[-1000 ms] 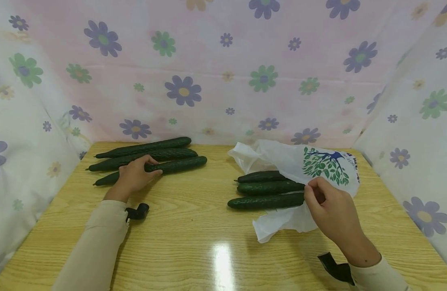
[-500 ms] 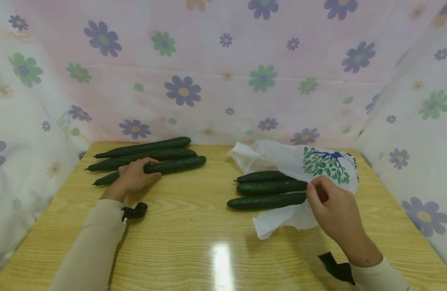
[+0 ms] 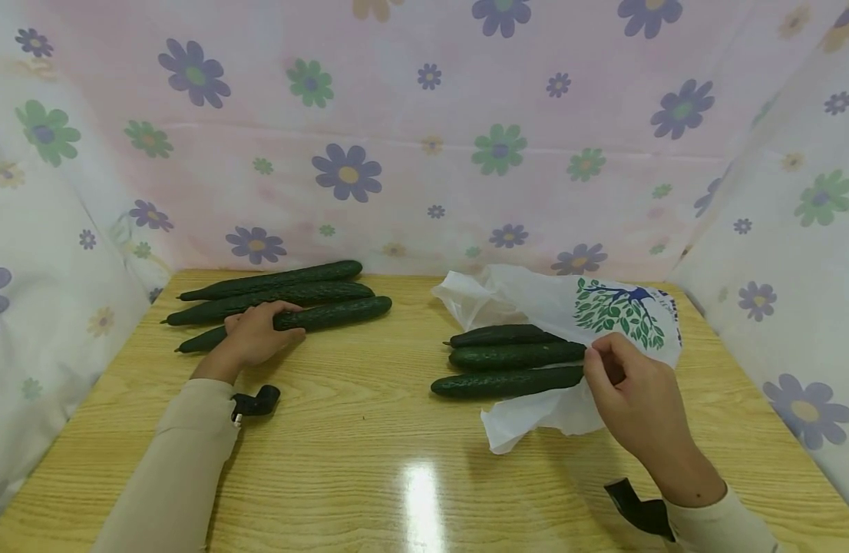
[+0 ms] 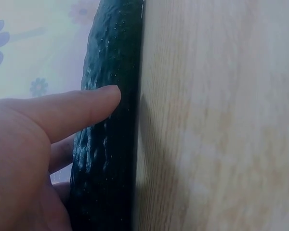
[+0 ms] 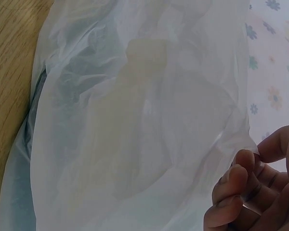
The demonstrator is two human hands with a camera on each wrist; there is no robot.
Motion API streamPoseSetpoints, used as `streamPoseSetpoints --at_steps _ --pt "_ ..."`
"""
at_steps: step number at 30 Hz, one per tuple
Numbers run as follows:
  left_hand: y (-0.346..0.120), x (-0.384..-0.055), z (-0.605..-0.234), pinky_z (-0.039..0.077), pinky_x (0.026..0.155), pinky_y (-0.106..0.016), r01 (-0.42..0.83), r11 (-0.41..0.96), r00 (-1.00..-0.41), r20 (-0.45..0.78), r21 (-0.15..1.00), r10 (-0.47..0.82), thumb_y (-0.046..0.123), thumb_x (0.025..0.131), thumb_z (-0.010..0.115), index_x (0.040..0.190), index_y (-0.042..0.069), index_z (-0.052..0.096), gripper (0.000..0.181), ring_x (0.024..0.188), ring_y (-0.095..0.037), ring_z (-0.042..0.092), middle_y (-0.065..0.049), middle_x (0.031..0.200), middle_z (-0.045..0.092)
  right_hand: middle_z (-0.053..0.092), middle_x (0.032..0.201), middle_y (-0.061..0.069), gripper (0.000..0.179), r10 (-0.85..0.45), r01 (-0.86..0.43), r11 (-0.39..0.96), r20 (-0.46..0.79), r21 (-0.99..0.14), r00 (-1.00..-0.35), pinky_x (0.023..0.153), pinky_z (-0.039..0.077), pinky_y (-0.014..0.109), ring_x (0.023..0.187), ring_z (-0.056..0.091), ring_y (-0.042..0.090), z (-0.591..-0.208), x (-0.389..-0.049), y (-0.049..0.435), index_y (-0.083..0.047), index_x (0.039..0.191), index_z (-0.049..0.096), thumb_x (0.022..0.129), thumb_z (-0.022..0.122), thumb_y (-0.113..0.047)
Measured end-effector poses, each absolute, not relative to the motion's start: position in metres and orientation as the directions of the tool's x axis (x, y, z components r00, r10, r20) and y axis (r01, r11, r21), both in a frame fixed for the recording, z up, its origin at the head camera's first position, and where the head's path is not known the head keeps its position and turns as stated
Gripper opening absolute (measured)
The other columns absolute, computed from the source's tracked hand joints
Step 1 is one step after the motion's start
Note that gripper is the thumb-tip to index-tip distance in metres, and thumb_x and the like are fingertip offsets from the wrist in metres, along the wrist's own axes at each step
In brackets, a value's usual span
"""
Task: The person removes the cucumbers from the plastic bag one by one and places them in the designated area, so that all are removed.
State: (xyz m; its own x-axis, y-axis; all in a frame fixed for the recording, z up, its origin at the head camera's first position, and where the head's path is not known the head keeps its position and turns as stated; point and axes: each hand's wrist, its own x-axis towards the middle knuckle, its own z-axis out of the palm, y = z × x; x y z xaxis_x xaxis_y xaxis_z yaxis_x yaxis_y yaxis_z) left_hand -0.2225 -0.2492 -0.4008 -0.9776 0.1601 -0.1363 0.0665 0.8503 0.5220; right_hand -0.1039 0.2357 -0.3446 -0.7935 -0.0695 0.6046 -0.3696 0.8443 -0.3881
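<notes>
My left hand (image 3: 262,334) lies over the nearest of three dark green cucumbers on the left side of the table. In the left wrist view, the thumb (image 4: 86,108) is on the near side of that cucumber (image 4: 108,159) and the other fingers go behind it. At the right, my right hand (image 3: 635,399) pinches the edge of a thin white plastic bag (image 3: 521,296) printed with a leafy tree. Three more cucumbers (image 3: 514,355) lie with their left parts out of the bag and their right ends hidden. The right wrist view shows the bag edge between thumb and fingertips (image 5: 233,180).
Two other cucumbers (image 3: 272,280) lie just behind the one under my left hand. All of it rests on a wood-grain table (image 3: 355,461). A flowered cloth (image 3: 411,107) rises at the back and both sides.
My right hand has shifted slightly right and drawn the bag edge with it, baring a little more of the right-hand cucumbers. My left hand has barely moved.
</notes>
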Motion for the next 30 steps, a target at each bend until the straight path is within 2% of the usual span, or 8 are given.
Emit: streamPoseSetpoints --at_steps 12,30 --pt "-0.2485 -0.2227 -0.4023 0.016 0.099 -0.072 0.067 0.853 -0.98 -0.128 0.517 0.154 0.039 0.098 0.064 0.145 0.014 0.052 0.055 0.128 -0.054 0.042 -0.025 0.145 0.051 0.047 0.06 -0.007 0.007 -0.062 -0.356 0.849 0.594 -0.392 -0.802 0.045 0.028 0.016 0.049 0.034 -0.002 -0.3444 -0.103 0.2353 -0.009 0.087 0.063 0.093 0.064 -0.006" --pt "-0.2485 -0.2224 -0.4025 0.018 0.099 -0.069 0.058 0.871 -0.983 -0.127 0.488 0.136 0.038 0.097 0.064 0.145 0.015 0.051 0.054 0.127 -0.052 0.043 -0.025 0.145 0.051 0.047 0.06 -0.006 0.007 -0.065 -0.358 0.846 0.59 -0.395 -0.805 0.044 0.028 0.016 0.049 0.035 -0.002 -0.3453 -0.1036 0.2353 -0.009 0.087 0.063 0.093 0.064 -0.006"
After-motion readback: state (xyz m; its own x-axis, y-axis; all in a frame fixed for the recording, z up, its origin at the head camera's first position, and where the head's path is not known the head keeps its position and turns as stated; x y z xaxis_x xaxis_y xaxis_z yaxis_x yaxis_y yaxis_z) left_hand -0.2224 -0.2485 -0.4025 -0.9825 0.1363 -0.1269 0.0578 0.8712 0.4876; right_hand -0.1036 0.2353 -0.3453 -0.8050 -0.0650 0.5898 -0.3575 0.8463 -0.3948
